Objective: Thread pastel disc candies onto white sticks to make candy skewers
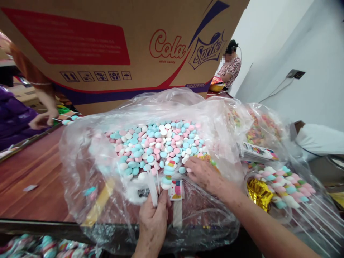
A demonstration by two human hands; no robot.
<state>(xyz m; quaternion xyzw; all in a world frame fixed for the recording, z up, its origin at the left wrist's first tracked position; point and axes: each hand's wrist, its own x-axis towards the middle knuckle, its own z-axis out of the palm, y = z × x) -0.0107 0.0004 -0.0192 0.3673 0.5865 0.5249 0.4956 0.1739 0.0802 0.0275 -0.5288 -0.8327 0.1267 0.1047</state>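
My left hand [153, 220], at the lower middle, is closed around several upright white sticks [152, 184]. Just above its fingers rises a candy stack [168, 175] with blue, white, yellow and red pieces, seemingly on a stick in the same grip. My right hand [201, 172] reaches to the near right edge of the loose candies [153, 143], its fingers bent together; what they pinch, if anything, is hidden. These pink, blue and white button-shaped candies lie heaped on a clear plastic bag [88, 168]. Small orange and yellow gummies [205, 157] lie beside my right fingers.
A large cardboard box [139, 84] stands behind the bag. Finished candy skewers [287, 184] and gold foil [259, 195] lie at right, near printed packets [258, 151]. Another person's hand [43, 120] holds a skewer at left; a person [232, 68] sits farther back. Wrapped candies [49, 247] fill the lower left.
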